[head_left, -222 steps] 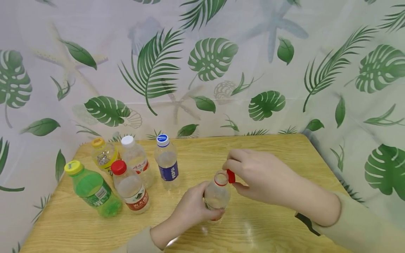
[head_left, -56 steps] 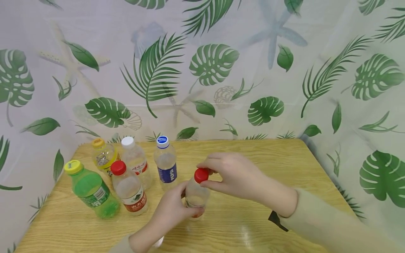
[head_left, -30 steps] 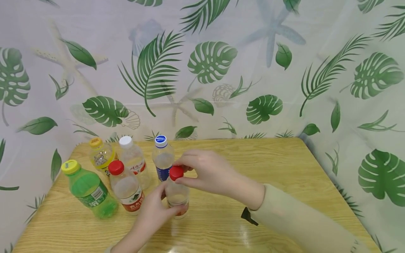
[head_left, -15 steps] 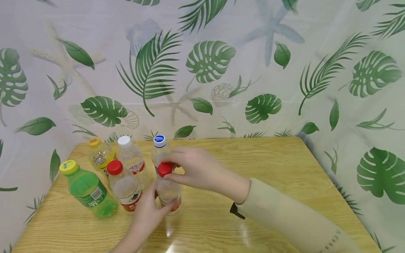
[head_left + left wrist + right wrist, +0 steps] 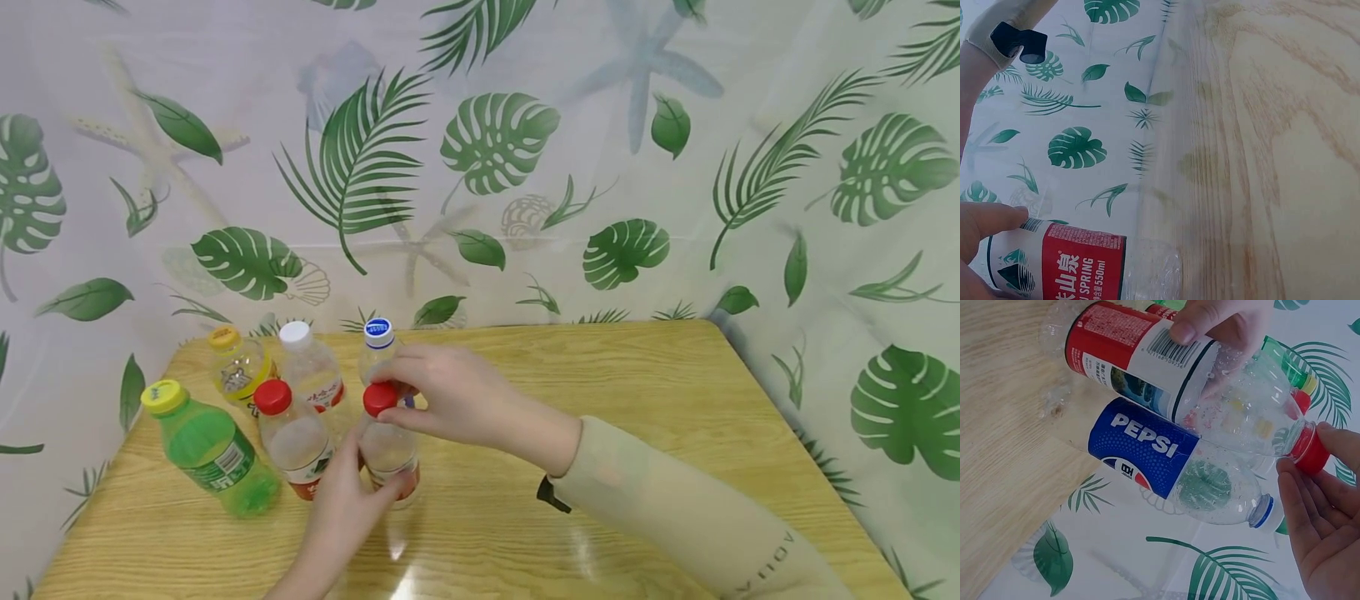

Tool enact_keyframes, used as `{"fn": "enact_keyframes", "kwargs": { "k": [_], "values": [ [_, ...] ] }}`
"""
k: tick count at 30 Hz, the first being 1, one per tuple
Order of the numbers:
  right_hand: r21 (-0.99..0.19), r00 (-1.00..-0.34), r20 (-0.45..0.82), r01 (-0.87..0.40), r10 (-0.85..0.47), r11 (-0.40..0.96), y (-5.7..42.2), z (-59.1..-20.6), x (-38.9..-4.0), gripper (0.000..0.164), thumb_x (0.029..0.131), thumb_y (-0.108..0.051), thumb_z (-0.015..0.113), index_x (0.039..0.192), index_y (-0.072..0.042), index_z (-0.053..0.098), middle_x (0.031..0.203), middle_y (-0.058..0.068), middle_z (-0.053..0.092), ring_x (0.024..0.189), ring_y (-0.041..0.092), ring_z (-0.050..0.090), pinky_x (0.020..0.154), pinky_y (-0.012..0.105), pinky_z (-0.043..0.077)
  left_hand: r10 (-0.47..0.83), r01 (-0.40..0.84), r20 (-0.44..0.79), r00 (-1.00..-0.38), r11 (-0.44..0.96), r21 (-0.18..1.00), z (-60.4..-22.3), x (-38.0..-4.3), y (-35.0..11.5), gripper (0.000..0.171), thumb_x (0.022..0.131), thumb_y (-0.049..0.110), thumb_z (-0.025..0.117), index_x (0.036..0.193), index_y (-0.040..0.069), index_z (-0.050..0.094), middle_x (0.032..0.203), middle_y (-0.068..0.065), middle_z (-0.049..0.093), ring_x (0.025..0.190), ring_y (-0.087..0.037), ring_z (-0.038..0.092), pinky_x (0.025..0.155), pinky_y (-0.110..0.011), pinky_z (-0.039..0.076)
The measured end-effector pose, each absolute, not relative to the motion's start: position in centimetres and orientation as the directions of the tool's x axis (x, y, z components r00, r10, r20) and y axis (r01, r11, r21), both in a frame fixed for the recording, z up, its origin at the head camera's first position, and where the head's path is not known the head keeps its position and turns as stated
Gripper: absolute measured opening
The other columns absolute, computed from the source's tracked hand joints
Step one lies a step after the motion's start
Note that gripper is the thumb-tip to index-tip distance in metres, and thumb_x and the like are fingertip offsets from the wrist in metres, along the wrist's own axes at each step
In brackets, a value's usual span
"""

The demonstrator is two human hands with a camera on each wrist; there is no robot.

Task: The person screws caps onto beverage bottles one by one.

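A clear water bottle (image 5: 388,454) with a red and white label stands upright on the table, its red cap (image 5: 380,400) on the neck. My left hand (image 5: 348,500) grips its body low down, thumb across the label. With thumb and fingers, my right hand (image 5: 450,392) pinches the red cap from the right side. Right behind stands a Pepsi bottle (image 5: 1141,447) with a blue label and a white-and-blue cap, partly hidden by my right hand in the head view. Close to my left hand is another red-capped water bottle (image 5: 295,442).
To the left stand a green bottle (image 5: 210,450) with a yellow cap, a yellow-labelled bottle (image 5: 242,371) and a white-capped bottle (image 5: 311,367). The wooden table (image 5: 600,367) meets a leaf-patterned cloth (image 5: 555,217) at the back and sides.
The red cap, earlier held beside the open bottle mouth, is now on the neck. Both hands have moved the bottle left across the table, to in front of the Pepsi bottle.
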State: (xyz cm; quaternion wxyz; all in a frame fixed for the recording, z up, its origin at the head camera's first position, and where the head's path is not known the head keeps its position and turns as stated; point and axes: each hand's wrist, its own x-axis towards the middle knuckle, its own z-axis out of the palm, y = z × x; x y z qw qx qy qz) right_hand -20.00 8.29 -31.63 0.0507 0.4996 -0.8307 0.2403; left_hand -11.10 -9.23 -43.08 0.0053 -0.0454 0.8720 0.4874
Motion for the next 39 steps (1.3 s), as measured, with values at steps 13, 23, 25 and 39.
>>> {"fn": "enact_keyframes", "kwargs": {
  "k": [13, 23, 25, 39],
  "values": [
    [-0.357, -0.516, 0.319, -0.843, -0.795, 0.403, 7.9, -31.8, -20.1, 0.031, 0.093, -0.019, 0.084, 0.121, -0.005, 0.077, 0.11, 0.004, 0.078, 0.087, 0.014, 0.074, 0.077, 0.02, 0.059, -0.083, -0.105, -0.071, -0.994, 0.54, 0.835, -42.6, -10.9, -9.6, 0.083, 0.094, 0.02, 0.082, 0.16, -0.001, 0.036, 0.152, -0.023, 0.057, 0.141, -0.041, 0.057, 0.114, -0.062, 0.049],
    [-0.322, -0.512, 0.325, -0.85, -0.795, 0.417, 8.0, -31.8, -20.0, 0.034, 0.093, -0.019, 0.084, 0.124, -0.006, 0.077, 0.113, 0.005, 0.079, 0.084, 0.011, 0.073, 0.075, 0.016, 0.057, -0.076, -0.104, -0.075, -0.994, 0.539, 0.836, -42.5, -10.7, -9.6, 0.083, 0.094, 0.018, 0.081, 0.161, 0.002, 0.035, 0.153, -0.022, 0.056, 0.141, -0.041, 0.057, 0.115, -0.063, 0.047],
    [-0.319, -0.512, 0.327, -0.851, -0.794, 0.417, 8.1, -31.8, -20.0, 0.034, 0.093, -0.019, 0.084, 0.124, -0.006, 0.077, 0.113, 0.005, 0.079, 0.084, 0.011, 0.074, 0.075, 0.015, 0.057, -0.074, -0.102, -0.073, -0.995, 0.539, 0.836, -42.5, -10.8, -9.6, 0.083, 0.094, 0.018, 0.081, 0.161, 0.002, 0.034, 0.154, -0.022, 0.056, 0.141, -0.041, 0.057, 0.115, -0.063, 0.047],
    [-0.285, -0.549, 0.317, -0.833, -0.774, 0.474, 9.9, -32.8, -19.5, 0.036, 0.094, -0.026, 0.083, 0.126, -0.011, 0.075, 0.102, 0.001, 0.076, 0.091, 0.014, 0.072, 0.082, 0.027, 0.061, -0.039, -0.038, -0.021, -0.999, 0.541, 0.84, -42.7, -9.9, -9.8, 0.084, 0.094, 0.008, 0.08, 0.161, -0.003, 0.031, 0.16, -0.027, 0.045, 0.148, -0.046, 0.048, 0.12, -0.06, 0.043]
  ]
}}
